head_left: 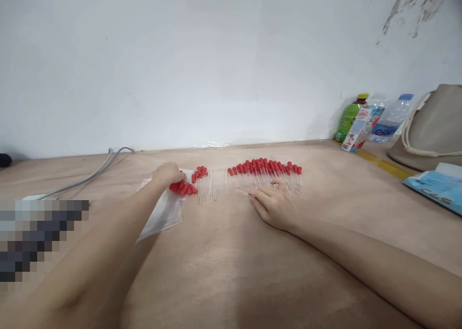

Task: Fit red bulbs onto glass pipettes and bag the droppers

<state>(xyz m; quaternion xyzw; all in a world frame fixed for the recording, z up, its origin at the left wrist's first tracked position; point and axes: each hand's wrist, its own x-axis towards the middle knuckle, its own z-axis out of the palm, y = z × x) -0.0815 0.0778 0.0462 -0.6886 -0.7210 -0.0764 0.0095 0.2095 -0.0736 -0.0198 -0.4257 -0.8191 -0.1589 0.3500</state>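
Observation:
My left hand (169, 173) reaches over a clear plastic bag (162, 213), its fingers at a heap of red rubber bulbs (184, 189). Its fingertips are hidden, so I cannot see whether a bulb is between them. A thin clear dropper tube (242, 192) sticks out leftward from the closed fingertips of my right hand (272, 205). Several bare tubes (214, 184) lie side by side between the hands. Just beyond my right hand is a row of droppers with red bulbs (265, 166) on their far ends. More loose bulbs (199, 173) lie by the bag.
Along the wall at the right stand a green bottle (349, 120), a carton (360, 129) and a clear bottle (391, 120). A beige bag (433, 127) and a blue packet (438, 189) are nearer. A grey cable (94, 172) crosses the wooden table (202, 271) at left.

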